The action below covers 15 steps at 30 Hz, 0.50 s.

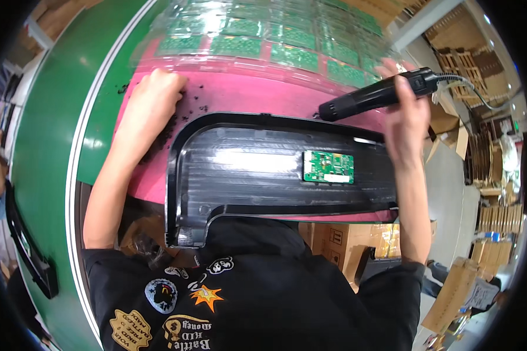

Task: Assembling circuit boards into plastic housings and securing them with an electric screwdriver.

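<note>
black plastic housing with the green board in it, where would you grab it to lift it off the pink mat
Probably by the long raised rim of the black housing, coming from the near edge by the body: it overhangs the pink mat there, and that side stays clear of the green circuit board.

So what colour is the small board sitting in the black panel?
Green circuit board, clearest in the head view.

Bright overhead light; glare streak on the black plastic panel [275, 169] & clear tray covers [263, 29]. Fisheye bent edges hard, corners went black. Centre sharp, rim slightly soft.
</note>
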Motion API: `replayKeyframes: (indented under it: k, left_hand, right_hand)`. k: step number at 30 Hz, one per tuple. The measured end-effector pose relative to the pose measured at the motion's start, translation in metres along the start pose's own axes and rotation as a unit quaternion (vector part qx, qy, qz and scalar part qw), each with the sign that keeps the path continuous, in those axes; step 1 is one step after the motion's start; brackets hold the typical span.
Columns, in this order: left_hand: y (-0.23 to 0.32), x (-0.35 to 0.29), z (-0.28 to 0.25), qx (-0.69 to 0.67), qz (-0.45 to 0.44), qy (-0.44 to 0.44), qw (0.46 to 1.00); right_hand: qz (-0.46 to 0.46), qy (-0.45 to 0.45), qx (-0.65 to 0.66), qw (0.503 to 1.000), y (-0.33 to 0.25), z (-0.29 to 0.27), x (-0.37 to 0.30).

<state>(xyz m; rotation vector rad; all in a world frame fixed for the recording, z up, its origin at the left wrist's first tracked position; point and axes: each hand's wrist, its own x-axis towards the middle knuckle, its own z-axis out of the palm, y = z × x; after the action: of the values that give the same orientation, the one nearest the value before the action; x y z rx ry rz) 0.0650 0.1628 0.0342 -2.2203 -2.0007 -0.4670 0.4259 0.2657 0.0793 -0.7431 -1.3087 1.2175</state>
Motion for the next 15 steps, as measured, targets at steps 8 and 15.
replayKeyframes:
  k: [8,15]
  left_hand:
    - [0.01,0.008,-0.014,-0.095,-0.055,-0.016,0.994]
    - [0.09,0.018,-0.046,-0.218,0.085,0.052,0.971]
  right_hand:
    - [-0.056,-0.004,0.243,0.968,-0.02,0.009,-0.012]
    - [-0.147,0.012,0.305,0.941,-0.071,0.033,-0.052]
